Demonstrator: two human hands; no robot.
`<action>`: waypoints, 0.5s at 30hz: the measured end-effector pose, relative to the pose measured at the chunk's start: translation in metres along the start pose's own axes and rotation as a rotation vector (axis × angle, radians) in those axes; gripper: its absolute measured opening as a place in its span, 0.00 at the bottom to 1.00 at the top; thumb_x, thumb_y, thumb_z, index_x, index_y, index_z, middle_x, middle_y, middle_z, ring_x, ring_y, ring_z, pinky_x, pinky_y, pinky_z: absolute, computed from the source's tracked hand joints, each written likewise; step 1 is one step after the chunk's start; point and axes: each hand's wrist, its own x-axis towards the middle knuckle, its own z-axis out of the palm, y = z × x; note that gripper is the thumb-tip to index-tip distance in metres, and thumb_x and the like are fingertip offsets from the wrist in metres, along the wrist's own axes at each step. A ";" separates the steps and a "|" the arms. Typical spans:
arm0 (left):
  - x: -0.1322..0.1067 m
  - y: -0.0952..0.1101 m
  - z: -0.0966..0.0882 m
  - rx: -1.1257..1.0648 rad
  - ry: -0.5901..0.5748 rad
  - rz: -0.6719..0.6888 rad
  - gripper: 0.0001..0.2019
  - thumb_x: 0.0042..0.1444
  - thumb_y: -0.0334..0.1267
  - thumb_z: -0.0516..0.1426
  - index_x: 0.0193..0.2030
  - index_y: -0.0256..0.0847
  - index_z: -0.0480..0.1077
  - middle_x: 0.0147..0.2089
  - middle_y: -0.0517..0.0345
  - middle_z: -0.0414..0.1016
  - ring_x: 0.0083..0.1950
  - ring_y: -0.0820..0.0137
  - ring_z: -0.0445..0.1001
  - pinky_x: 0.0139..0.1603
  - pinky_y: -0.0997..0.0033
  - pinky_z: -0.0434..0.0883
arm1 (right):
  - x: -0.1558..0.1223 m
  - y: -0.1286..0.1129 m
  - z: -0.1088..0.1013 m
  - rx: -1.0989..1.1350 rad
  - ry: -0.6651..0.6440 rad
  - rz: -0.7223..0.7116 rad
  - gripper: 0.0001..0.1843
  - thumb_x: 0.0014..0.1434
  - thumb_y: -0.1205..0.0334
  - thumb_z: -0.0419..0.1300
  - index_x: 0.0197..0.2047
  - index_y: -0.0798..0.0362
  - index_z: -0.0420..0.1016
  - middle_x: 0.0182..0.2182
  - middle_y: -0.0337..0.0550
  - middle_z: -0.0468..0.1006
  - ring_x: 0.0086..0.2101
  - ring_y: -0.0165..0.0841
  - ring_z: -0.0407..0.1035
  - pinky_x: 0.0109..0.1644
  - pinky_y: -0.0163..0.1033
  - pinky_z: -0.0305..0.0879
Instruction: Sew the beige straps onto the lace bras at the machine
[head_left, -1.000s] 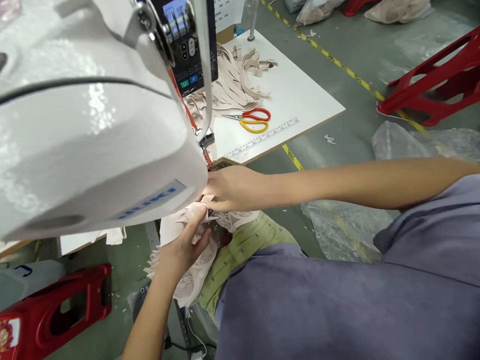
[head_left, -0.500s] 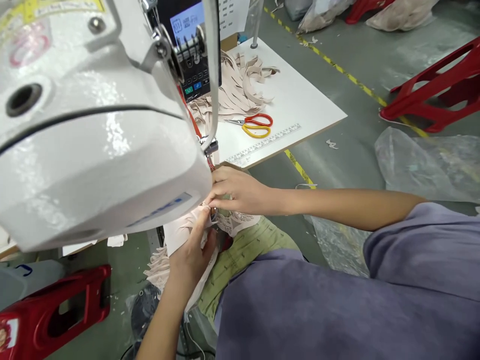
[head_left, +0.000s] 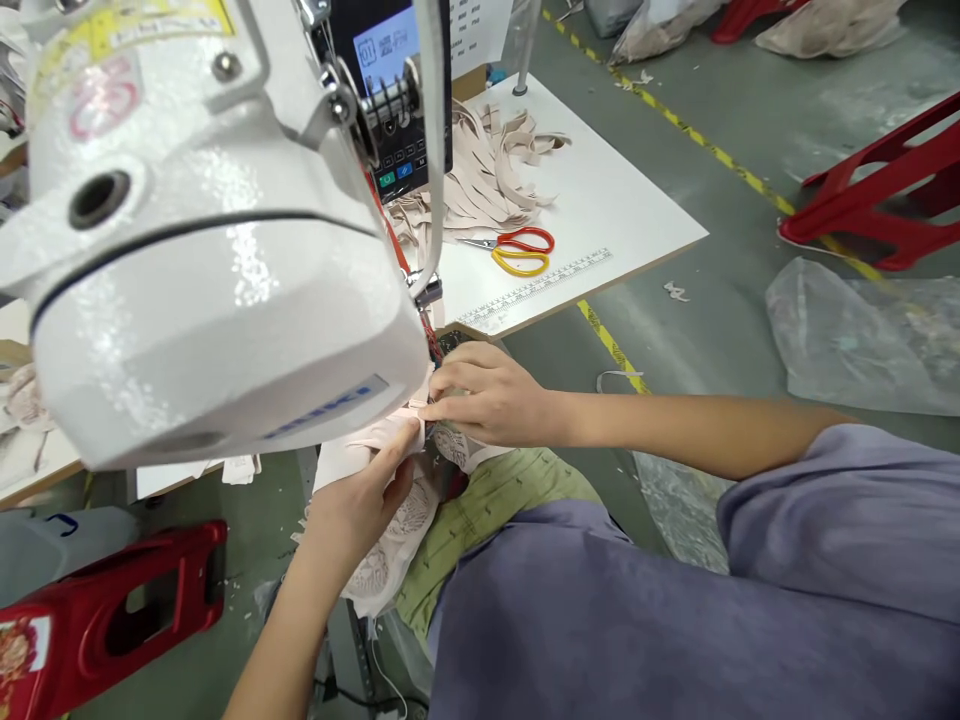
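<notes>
A pale pink lace garment (head_left: 409, 515), which looks like a bra, hangs over the front of the white sewing machine (head_left: 225, 330). My left hand (head_left: 364, 500) pinches its smooth fabric between thumb and fingers, just below the machine head. Close by on the right, my right hand (head_left: 487, 395) has its fingertips closed on the same garment's edge beside the needle area. Red thread (head_left: 431, 340) runs down behind those fingers. The machine head hides the needle and part of the cloth.
On the white table (head_left: 637, 225) lie beige fabric strips (head_left: 495, 175), red-and-yellow scissors (head_left: 523, 250) and a printed ruler scale (head_left: 547, 287). A control panel (head_left: 397, 90) stands behind the machine. Red stools (head_left: 885, 190) and plastic bags (head_left: 862, 335) are on the floor.
My left hand has shifted left with the fabric, and more of the lace shows below it. My right hand stays at the garment's edge, its fingers more curled. The view has shifted slightly.
</notes>
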 end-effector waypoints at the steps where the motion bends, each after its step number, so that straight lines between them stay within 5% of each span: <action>1: 0.000 0.001 0.002 0.048 0.014 0.001 0.21 0.62 0.40 0.57 0.62 0.54 0.73 0.21 0.62 0.70 0.16 0.74 0.56 0.18 0.72 0.47 | -0.002 -0.002 -0.001 0.070 -0.022 0.067 0.13 0.66 0.67 0.55 0.46 0.45 0.79 0.41 0.43 0.78 0.44 0.36 0.68 0.53 0.46 0.63; 6: -0.009 0.011 0.013 0.295 -0.036 -0.036 0.22 0.67 0.41 0.52 0.67 0.56 0.67 0.29 0.61 0.80 0.19 0.73 0.67 0.18 0.72 0.55 | -0.005 0.002 0.012 0.785 -0.048 0.610 0.22 0.71 0.53 0.50 0.65 0.48 0.60 0.34 0.39 0.72 0.26 0.28 0.63 0.32 0.36 0.65; 8: -0.013 0.016 0.014 0.338 -0.044 -0.036 0.24 0.68 0.39 0.51 0.70 0.56 0.63 0.39 0.60 0.84 0.25 0.71 0.74 0.20 0.72 0.60 | 0.003 0.008 0.021 0.875 0.016 0.714 0.25 0.69 0.49 0.53 0.65 0.49 0.58 0.36 0.40 0.71 0.24 0.27 0.60 0.30 0.35 0.65; 11: -0.016 0.026 0.013 0.329 -0.077 -0.048 0.26 0.69 0.35 0.49 0.72 0.56 0.60 0.54 0.58 0.81 0.33 0.68 0.79 0.23 0.72 0.65 | 0.023 0.015 0.032 0.728 0.121 0.659 0.24 0.63 0.50 0.60 0.58 0.50 0.67 0.42 0.45 0.72 0.29 0.30 0.64 0.37 0.40 0.70; 15: -0.013 0.038 0.012 0.237 -0.087 -0.206 0.26 0.67 0.37 0.51 0.71 0.55 0.61 0.46 0.56 0.83 0.29 0.69 0.77 0.25 0.73 0.65 | 0.043 0.021 0.038 0.530 0.145 0.522 0.16 0.61 0.55 0.60 0.51 0.51 0.71 0.45 0.49 0.72 0.40 0.41 0.70 0.48 0.49 0.72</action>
